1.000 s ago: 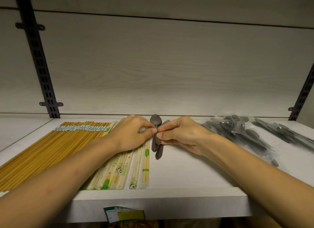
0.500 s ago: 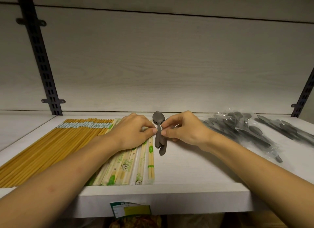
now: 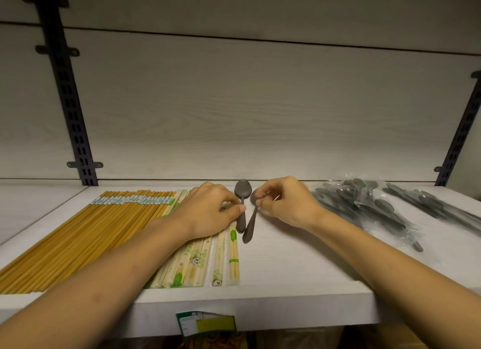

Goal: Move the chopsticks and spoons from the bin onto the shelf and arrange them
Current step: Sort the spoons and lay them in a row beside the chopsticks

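Just spoons (image 3: 244, 210) between both hands (image 3: 250, 208)

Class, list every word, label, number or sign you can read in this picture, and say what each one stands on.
No text can be read.
Shelf-edge tag, green and yellow: print too blurred.
Green labels on the wrapped chopsticks: characters too small; only panda pictures show.
Pale blue band across the yellow chopsticks: pattern or print too small.
Loose spoons and bagged spoons: no marking visible.
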Demonstrator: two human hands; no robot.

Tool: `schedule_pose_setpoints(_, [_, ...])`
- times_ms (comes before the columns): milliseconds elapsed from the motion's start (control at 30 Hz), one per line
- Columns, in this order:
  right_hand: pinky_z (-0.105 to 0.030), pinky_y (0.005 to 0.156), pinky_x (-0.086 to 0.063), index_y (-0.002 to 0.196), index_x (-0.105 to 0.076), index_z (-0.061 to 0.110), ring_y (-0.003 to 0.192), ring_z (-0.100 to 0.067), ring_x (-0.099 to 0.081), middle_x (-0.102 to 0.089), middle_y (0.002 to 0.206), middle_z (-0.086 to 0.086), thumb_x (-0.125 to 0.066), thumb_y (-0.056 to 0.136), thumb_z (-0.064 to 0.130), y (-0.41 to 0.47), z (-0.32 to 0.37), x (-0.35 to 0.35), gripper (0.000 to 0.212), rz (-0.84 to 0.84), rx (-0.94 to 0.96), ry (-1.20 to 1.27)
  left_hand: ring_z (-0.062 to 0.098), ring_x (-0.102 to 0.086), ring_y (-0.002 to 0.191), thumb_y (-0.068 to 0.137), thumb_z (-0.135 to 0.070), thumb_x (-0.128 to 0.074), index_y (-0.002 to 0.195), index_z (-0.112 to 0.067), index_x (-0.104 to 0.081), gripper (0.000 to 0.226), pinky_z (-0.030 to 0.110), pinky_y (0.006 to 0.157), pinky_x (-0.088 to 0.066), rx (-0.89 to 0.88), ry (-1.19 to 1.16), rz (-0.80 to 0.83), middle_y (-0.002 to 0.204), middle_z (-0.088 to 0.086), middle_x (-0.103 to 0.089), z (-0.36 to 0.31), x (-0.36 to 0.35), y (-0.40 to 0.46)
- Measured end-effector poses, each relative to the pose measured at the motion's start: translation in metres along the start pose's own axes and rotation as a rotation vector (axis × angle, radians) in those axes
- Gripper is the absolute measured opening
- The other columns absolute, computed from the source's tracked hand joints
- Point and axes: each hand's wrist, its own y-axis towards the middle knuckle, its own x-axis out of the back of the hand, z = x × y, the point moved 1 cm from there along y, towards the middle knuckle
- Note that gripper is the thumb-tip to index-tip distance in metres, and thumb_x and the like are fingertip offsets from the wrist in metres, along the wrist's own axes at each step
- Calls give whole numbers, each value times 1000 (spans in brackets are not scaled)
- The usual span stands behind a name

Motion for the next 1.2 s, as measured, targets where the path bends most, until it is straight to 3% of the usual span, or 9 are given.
schedule_pose_setpoints(100, [-11, 57, -32, 93, -74, 25, 64, 1, -49, -54, 65, 20, -69, 82, 48, -8, 7, 2, 26, 112, 46, -230, 17, -53, 105, 86, -65, -45, 102, -34, -70, 42, 40, 89, -46, -1, 16, 3, 106, -8, -68, -3, 1, -1])
schedule_pose_setpoints(233, [-13, 64, -34, 103, -74, 23, 79, -6, -52, -50, 66, 25, -70, 84, 37, -10, 5, 14, 24, 136, 1, -285, 19, -53, 108, 87, -62, -46, 102, -35, -71, 39, 42, 93, -44, 5, 26, -2, 109, -10, -67, -2, 2, -2])
schedule_pose_setpoints(333, [-19, 71, -37, 110, -69, 24, 82, -12, -56, -62, 79, 11, -70, 83, 37, -15, -5, 24, 29, 92, -65, -280, 19, -53, 105, 90, -58, -45, 99, -34, -72, 37, 42, 93, -43, -4, 31, 4, 107, -11, -67, -2, 3, -4])
schedule_pose_setpoints(500, [-28, 66, -47, 73, -69, 18, 79, -16, -58, -62, 71, 2, -70, 74, 53, -25, -8, 28, 35, 97, -147, -351, 20, -51, 105, 93, -50, -48, 99, -28, -73, 34, 41, 91, -44, 25, 90, -17, 104, -8, -66, -8, 9, -4])
schedule_pose_setpoints(567, [-28, 64, -47, 67, -66, 16, 73, -17, -54, -57, 66, 0, -71, 76, 44, -26, -5, 26, 30, 126, -166, -402, 20, -51, 106, 93, -49, -48, 102, -27, -72, 34, 39, 92, -43, 35, 112, -21, 107, -8, -66, -9, 11, -3])
schedule_pose_setpoints(700, [-34, 74, -57, 85, -69, 14, 87, -26, -63, -67, 90, -8, -65, 77, 21, -18, -6, 33, 12, 129, -240, -469, 19, -50, 111, 94, -47, -49, 108, -27, -70, 32, 39, 93, -43, 76, 129, -64, 113, -6, -65, -5, 17, -5])
schedule_pose_setpoints(867, [-23, 49, -42, 98, -62, 9, 64, -20, -54, -56, 76, -3, -67, 82, 20, -16, 8, 47, 20, 257, -363, -500, 19, -52, 113, 94, -44, -50, 109, -25, -70, 32, 39, 95, -43, 129, 132, -94, 117, -4, -66, 1, 23, -9])
schedule_pose_setpoints(1033, [-28, 56, -44, 102, -68, -4, 58, -24, -51, -59, 74, -13, -72, 82, 15, -8, 10, 46, 28, 167, -402, -113, 19, -50, 113, 95, -43, -49, 110, -26, -69, 31, 39, 96, -42, 134, 153, -81, 117, -5, -65, 4, 27, -11])
schedule_pose_setpoints(1200, [-23, 44, -45, 89, -63, -5, 44, -19, -52, -59, 62, -13, -69, 84, -1, -3, 24, 25, 9, 146, -436, 325, 17, -51, 113, 95, -42, -49, 112, -25, -69, 31, 39, 96, -44, 141, 151, -75, 117, -5, -64, 5, 25, -12])
